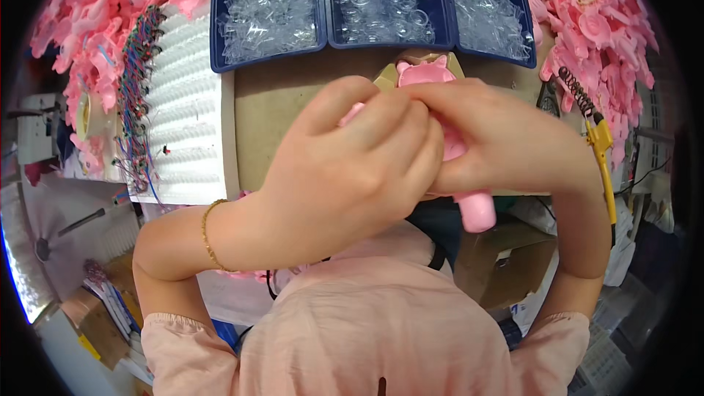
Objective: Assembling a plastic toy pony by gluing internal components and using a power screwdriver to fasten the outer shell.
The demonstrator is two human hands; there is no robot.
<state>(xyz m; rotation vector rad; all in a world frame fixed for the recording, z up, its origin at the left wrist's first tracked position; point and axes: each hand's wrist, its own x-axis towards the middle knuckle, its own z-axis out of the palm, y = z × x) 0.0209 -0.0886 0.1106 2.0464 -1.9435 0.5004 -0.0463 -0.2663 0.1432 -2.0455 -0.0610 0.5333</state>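
- The pink plastic piece (pixel 478 213) sits in my right hand (pixel 499 132), which curls around it; one rounded end pokes out below.
- My left hand (pixel 359 161) meets it, fingers curled; I can't tell what it grips.
- Beyond both hands, blue trays (pixel 327 11) hold clear parts (pixel 271 11).

An assembly workshop: pink plastic shells (pixel 598 37) heap up at the table's (pixel 275 95) far left and far right corners, navy bins (pixel 271 59) of clear plastic parts (pixel 271 11) line its far edge, bundled coloured wires (pixel 137 81) lie near the left edge, and a cardboard box (pixel 524 275) sits below.
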